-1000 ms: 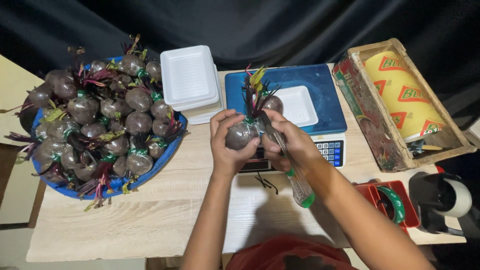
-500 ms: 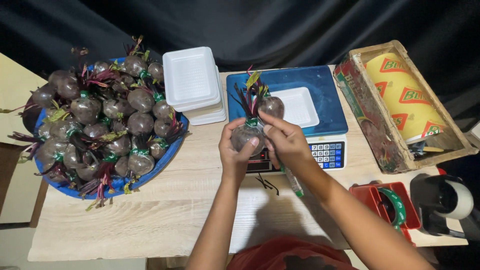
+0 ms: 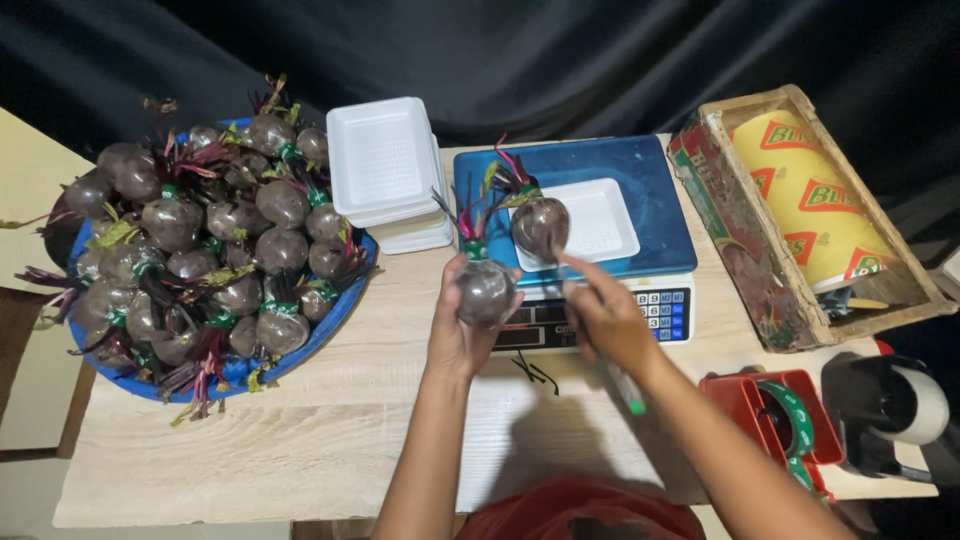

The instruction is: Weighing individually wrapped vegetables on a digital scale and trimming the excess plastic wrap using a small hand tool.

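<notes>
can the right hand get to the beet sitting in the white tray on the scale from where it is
Probably yes. The right hand hovers over the scale keypad, just in front of the white tray, and nothing lies between it and the beet. It does seem to grip a green-tipped tool, which may hinder grasping.

Yellow film roll (image 3: 815, 205), red labels
</notes>
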